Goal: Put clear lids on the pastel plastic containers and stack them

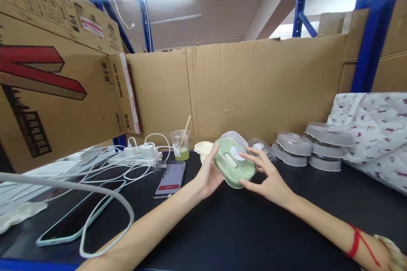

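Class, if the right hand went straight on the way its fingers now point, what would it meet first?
The green container in the left hand; the right hand may already touch it, though depth is unclear.

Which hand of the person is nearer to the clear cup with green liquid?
The left hand: it is just right of the clear cup and closer to the camera. The right hand is farther right, at the green container's right side.

Container (pixel 235 171) between left hand (pixel 207 178) and right hand (pixel 269 176) over the table (pixel 222 237), phone (pixel 173 177) and cup (pixel 182 154) to its left, tablet (pixel 71 220) at near left, stacked containers (pixel 293 147) at far right, cardboard wall (pixel 238 89) behind.
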Action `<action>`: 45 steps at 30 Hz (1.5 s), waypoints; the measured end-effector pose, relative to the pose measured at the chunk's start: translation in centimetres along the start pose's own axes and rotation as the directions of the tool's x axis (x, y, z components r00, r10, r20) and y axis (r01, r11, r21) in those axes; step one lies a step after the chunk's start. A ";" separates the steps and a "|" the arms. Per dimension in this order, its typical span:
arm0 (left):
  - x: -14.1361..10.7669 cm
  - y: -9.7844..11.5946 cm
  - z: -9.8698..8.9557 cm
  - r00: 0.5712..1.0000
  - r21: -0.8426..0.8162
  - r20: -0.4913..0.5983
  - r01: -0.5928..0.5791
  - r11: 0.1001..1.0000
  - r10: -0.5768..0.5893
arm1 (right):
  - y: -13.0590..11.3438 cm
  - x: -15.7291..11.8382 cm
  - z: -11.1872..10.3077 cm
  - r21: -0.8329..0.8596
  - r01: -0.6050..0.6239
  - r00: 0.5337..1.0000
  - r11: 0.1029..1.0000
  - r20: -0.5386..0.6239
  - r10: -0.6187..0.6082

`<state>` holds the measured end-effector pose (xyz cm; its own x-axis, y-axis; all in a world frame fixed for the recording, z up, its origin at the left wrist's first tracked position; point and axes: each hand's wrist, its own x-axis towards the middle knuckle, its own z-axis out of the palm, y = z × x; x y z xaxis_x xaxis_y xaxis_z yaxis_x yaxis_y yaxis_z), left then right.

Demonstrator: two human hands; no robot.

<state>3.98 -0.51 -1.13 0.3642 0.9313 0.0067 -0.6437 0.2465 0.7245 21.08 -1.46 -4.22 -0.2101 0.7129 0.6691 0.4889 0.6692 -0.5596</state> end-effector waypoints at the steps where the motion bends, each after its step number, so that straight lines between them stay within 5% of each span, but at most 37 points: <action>1: -0.2 0.1 -0.2 1.000 0.026 0.009 0.017 1.000 -0.017 | -0.1 -0.1 0.0 0.007 -0.011 1.000 1.000 0.013 0.011; 6: -1.0 0.1 -1.0 0.999 0.105 -0.033 0.041 0.994 -0.038 | -0.5 -0.2 -0.1 0.015 -0.048 0.995 0.999 0.083 0.047; 14: -1.3 -0.9 -0.9 0.995 -0.056 -0.081 0.055 0.997 -0.060 | -0.3 0.1 -0.4 -0.022 -0.058 0.979 0.998 0.195 0.062; 20: -1.4 -1.1 -0.7 0.996 -0.099 -0.074 0.035 0.995 -0.042 | -0.5 0.1 -0.2 0.141 -0.142 0.980 0.980 0.162 0.119; 24: -1.5 -1.1 -0.6 0.997 -0.092 -0.077 0.001 0.996 -0.009 | -1.0 0.1 0.6 0.409 -0.338 0.941 0.848 0.116 0.319; 30: -1.3 -1.1 -0.8 0.996 0.084 -0.085 -0.030 0.996 0.037 | -2.0 0.4 0.9 0.526 -0.600 0.796 0.603 0.313 0.519; 34: -1.4 -1.1 -0.6 0.997 0.183 -0.063 -0.039 0.982 0.051 | -2.0 0.8 0.2 0.560 -0.525 0.830 0.641 0.173 0.530; 37: -1.5 -1.5 -0.4 0.996 0.159 -0.081 0.043 0.986 -0.030 | -1.1 1.9 -1.1 0.624 -0.348 0.851 0.700 -0.103 0.515; 39: -1.5 -1.8 -0.4 0.989 0.139 -0.109 0.117 0.983 -0.103 | 0.1 2.9 -2.5 0.644 -0.163 0.788 0.748 -0.371 0.491; 41: -1.4 -2.0 -0.5 0.982 0.139 -0.127 0.160 0.977 -0.143 | 1.5 3.9 -4.4 0.564 -0.094 0.613 0.820 -0.617 0.495; 43: -1.3 -2.2 -0.7 0.978 0.141 -0.137 0.177 0.974 -0.158 | 2.7 4.5 -6.4 0.538 -0.213 0.451 0.816 -0.686 0.571; 45: -1.2 -2.3 -0.8 0.977 0.143 -0.141 0.183 0.973 -0.163 | 3.3 4.7 -8.3 0.551 -0.350 0.356 0.758 -0.670 0.652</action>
<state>4.46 -1.97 -3.32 0.3662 0.9068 -0.2087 -0.4631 0.3721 0.8044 28.73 2.36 1.07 0.8106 0.5498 0.2013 -0.0229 0.3733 -0.9274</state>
